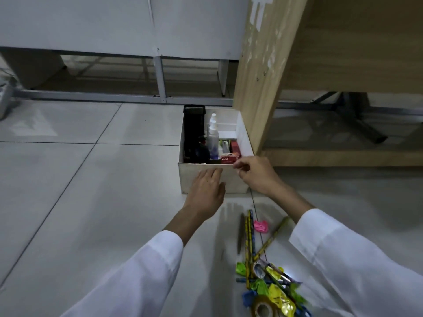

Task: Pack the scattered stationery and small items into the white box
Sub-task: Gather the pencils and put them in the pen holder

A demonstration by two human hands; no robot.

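At frame centre the white box sits on the floor; inside, a red carton reads "EAGLE" (other print blurred). The left hand lies flat against its front wall, and the right hand pinches its rim. Pencils lie at lower right.

You face pale glossy tiled floor, white partition on metal legs, wooden desk panel at right, dim light
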